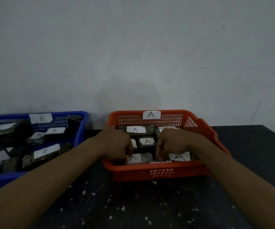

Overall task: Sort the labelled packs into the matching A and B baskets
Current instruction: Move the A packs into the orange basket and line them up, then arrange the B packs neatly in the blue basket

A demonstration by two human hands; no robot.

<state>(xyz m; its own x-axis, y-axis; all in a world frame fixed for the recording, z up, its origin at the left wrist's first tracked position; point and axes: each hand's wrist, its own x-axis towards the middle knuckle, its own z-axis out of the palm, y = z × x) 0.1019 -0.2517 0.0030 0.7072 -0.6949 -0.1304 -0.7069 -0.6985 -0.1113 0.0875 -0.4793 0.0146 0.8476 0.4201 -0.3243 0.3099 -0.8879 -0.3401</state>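
Both your hands reach down inside the red A basket. Your left hand curls its fingers at an A-labelled pack near the basket's front wall; your right hand curls beside it, but I cannot tell whether either actually grips. The blue B basket, left of the red one, holds B-labelled packs.

Two baskets: red, blue. Two hands: left, right.

Pretty dim in here. Plain grey-white wall with a few scuffs fills the upper half; below it a dark table speckled with white flecks, maybe paint, hard to tell.
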